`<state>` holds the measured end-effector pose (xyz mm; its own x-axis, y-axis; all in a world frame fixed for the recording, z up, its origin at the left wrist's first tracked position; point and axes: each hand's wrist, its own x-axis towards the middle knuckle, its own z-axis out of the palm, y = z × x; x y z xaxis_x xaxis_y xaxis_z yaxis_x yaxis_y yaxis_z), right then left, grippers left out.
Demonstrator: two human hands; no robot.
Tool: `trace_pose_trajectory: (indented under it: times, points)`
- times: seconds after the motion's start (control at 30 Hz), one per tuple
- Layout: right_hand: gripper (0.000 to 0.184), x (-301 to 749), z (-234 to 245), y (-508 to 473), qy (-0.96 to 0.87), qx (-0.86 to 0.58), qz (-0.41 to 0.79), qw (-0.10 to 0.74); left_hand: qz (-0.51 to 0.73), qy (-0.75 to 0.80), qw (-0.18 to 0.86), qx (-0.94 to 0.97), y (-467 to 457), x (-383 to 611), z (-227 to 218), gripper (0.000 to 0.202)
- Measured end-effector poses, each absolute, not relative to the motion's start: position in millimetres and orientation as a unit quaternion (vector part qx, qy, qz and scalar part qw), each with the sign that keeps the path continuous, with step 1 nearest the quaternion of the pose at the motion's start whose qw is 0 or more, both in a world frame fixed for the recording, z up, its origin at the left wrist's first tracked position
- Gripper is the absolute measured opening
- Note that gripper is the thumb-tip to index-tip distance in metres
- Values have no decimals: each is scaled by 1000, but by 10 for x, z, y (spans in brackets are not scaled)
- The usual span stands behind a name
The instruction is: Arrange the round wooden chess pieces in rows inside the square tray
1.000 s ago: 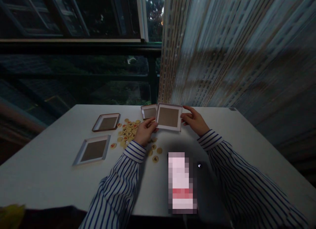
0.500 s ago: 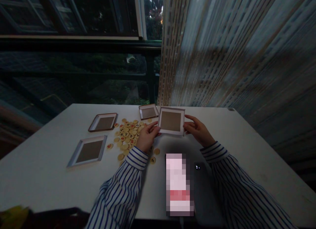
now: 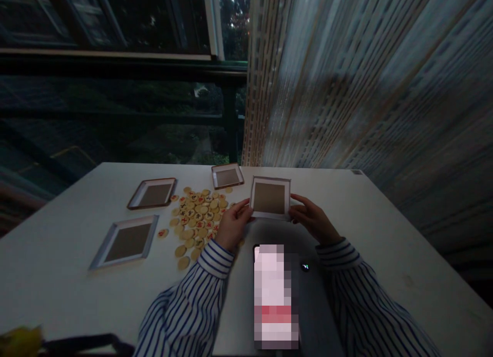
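Observation:
A square, shallow frame-like box piece [image 3: 270, 198] with a white border and a grey-brown middle is held upright, tilted toward me. My left hand [image 3: 233, 224] pinches its left edge, thumb in front. At its right edge my right hand [image 3: 314, 218] grips with curled fingers. Just left of my left hand lies a loose pile of round wooden xiangqi pieces [image 3: 200, 213], marked with red or black characters; some are plain side up. My left hand and sleeve hide part of the pile.
Three similar square pieces lie on the white table [image 3: 385, 275]: one at the back [image 3: 227, 176], one at the left [image 3: 152, 193] and a larger one nearer me [image 3: 128, 241]. A phone with a blurred screen [image 3: 271, 290] lies in front. Behind are a railing [image 3: 231, 120] and a curtain [image 3: 327, 90].
The held square piece and both hands have come slightly down in view. The view itself has shifted a little, so the things on the table appear further left. Both hands keep their hold.

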<state>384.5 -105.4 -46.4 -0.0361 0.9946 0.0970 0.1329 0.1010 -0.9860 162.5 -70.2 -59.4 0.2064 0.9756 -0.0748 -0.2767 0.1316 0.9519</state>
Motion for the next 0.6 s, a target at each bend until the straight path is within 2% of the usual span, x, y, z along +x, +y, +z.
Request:
trace_pose_trajectory:
  times: [0.2, 0.4, 0.6]
  points:
    - [56, 3859, -563, -1090, -586, -495, 436, 471, 460, 416, 604, 500, -735, 1564, -624, 42]
    - [59, 3879, -687, -1108, -606, -468, 460, 451, 445, 466, 488, 589, -739, 1494, -710, 34]
    - [69, 3911, -720, -1127, -658, -490, 414, 395, 429, 479, 422, 639, -745, 1484, -750, 31]
